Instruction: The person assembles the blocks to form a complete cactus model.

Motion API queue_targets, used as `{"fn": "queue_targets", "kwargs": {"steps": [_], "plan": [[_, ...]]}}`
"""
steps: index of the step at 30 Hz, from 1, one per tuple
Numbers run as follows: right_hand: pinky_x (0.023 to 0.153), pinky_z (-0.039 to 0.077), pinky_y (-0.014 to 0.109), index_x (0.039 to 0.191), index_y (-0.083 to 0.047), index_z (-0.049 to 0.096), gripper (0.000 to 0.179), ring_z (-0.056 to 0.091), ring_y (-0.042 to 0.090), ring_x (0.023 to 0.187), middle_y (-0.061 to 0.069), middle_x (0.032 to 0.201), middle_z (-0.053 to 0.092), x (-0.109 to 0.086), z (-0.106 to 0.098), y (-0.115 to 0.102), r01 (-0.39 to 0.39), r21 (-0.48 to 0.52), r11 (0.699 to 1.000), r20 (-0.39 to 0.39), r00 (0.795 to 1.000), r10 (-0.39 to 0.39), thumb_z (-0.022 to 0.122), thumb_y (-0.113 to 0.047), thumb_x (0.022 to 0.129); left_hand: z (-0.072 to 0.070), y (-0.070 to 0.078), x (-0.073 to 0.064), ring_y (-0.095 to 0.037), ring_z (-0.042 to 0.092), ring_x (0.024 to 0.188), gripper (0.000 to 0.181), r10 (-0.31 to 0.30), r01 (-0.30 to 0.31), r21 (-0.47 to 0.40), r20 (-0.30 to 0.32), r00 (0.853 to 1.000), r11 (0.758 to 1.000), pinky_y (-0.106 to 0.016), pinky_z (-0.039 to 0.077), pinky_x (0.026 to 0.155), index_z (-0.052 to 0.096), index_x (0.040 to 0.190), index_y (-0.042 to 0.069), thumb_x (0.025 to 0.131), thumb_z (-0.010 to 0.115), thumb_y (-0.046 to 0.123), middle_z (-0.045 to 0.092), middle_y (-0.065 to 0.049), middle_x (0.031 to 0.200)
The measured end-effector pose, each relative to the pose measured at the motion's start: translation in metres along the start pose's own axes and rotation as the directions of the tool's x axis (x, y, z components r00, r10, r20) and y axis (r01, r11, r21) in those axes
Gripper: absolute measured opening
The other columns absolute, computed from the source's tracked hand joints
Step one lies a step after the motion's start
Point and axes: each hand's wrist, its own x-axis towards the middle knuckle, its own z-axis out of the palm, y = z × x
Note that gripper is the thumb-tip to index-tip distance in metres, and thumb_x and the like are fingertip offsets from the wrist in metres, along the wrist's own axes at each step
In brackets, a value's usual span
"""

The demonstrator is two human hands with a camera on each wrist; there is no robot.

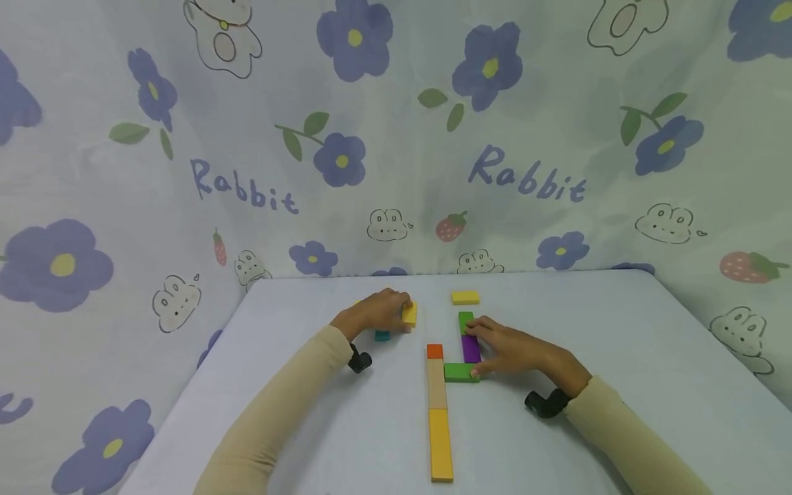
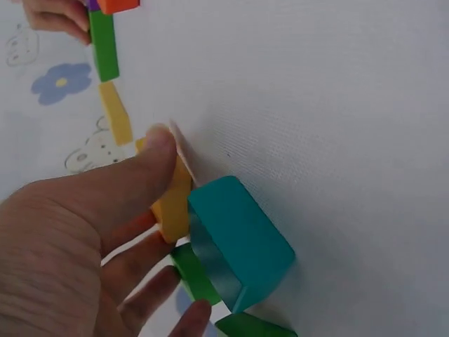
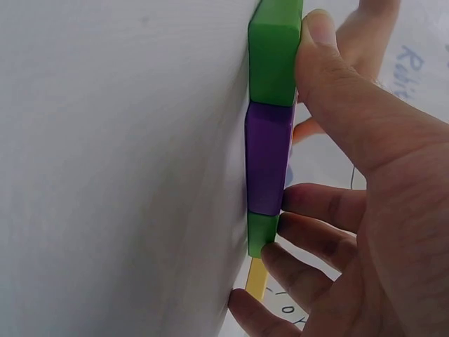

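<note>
Between thumb and fingers my left hand [image 1: 380, 311] pinches a yellow block [image 1: 410, 313], held near the teal block [image 2: 245, 239] at the back left. My right hand [image 1: 516, 349] spreads along a short row of blocks, its thumb on the nearer green block [image 1: 458, 372]. Fingertips of that hand touch the purple block [image 1: 471, 349] and the farther green block [image 1: 465, 322]. The nearer green block meets a straight line made of a red-orange block [image 1: 435, 351], a beige block [image 1: 436, 385] and a yellow-orange block [image 1: 441, 447].
Another yellow block [image 1: 465, 298] lies beyond the row, toward the back edge of the white table [image 1: 346, 440]. Green blocks [image 2: 195, 272] sit beside the teal one, partly hidden by the left hand. A patterned cloth [image 1: 396, 185] hangs behind the table.
</note>
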Motion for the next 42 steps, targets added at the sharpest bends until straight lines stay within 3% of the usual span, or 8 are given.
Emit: {"fn": "queue_targets", "kwargs": {"steps": [9,18,24,30,36,42], "plan": [[0.111,0.042,0.050,0.148,-0.008,0.045,0.090,0.047,0.029,0.137,0.010,0.153,0.039,0.000,0.000,-0.002,0.013,0.005,1.000,0.001,1.000,-0.013,0.077,-0.058,0.080,-0.003,-0.007,-0.001,-0.020,0.047,0.131,0.069,0.006,-0.010,-0.079,-0.047,0.999,0.997,-0.041,0.040,0.115,0.052,0.145,0.017,0.087,0.077,0.044,0.055,0.000,0.144],[0.111,0.042,0.050,0.148,-0.008,0.045,0.093,0.048,0.029,0.137,0.010,0.152,0.040,0.001,-0.006,-0.003,-0.013,-0.003,1.000,-0.010,1.000,0.013,0.077,-0.059,0.078,-0.013,0.004,-0.005,-0.023,0.054,0.130,0.062,0.077,-0.105,-0.226,-0.127,0.989,0.969,-0.041,0.045,0.110,0.054,0.144,0.014,0.090,0.075,0.037,0.056,-0.004,0.143],[0.112,0.042,0.049,0.148,-0.009,0.045,0.093,0.046,0.028,0.138,0.008,0.152,0.040,0.001,-0.006,-0.001,-0.003,0.005,1.000,-0.007,1.000,0.003,0.077,-0.060,0.078,-0.004,0.013,-0.010,-0.022,0.053,0.131,0.057,0.127,-0.172,-0.274,-0.174,0.977,0.946,-0.040,0.045,0.110,0.059,0.140,0.012,0.090,0.075,0.034,0.058,-0.005,0.142],[0.111,0.043,0.049,0.149,-0.008,0.045,0.092,0.047,0.030,0.137,0.010,0.152,0.040,0.002,-0.006,0.000,0.029,-0.010,1.000,-0.016,0.999,-0.029,0.075,-0.061,0.079,0.007,0.017,-0.015,-0.023,0.055,0.128,0.054,0.130,-0.196,-0.311,-0.220,0.967,0.930,-0.039,0.047,0.107,0.060,0.139,0.014,0.090,0.076,0.031,0.057,-0.004,0.141],[0.111,0.042,0.051,0.149,-0.007,0.044,0.093,0.045,0.033,0.139,0.011,0.153,0.039,0.003,-0.007,0.000,0.024,-0.010,1.000,-0.005,1.000,-0.024,0.074,-0.062,0.079,0.017,0.020,-0.015,-0.025,0.057,0.125,0.057,0.101,-0.171,-0.378,-0.198,0.975,0.910,-0.039,0.050,0.105,0.057,0.142,0.015,0.090,0.076,0.031,0.054,-0.005,0.145],[0.112,0.041,0.051,0.148,-0.006,0.044,0.092,0.045,0.032,0.140,0.011,0.152,0.039,0.002,-0.004,0.001,0.034,0.028,0.999,0.001,0.999,-0.034,0.076,-0.059,0.079,0.027,0.023,-0.016,-0.024,0.055,0.130,0.059,0.127,-0.189,-0.402,-0.175,0.976,0.896,-0.040,0.047,0.108,0.058,0.140,0.012,0.088,0.077,0.032,0.057,-0.004,0.144]]}}
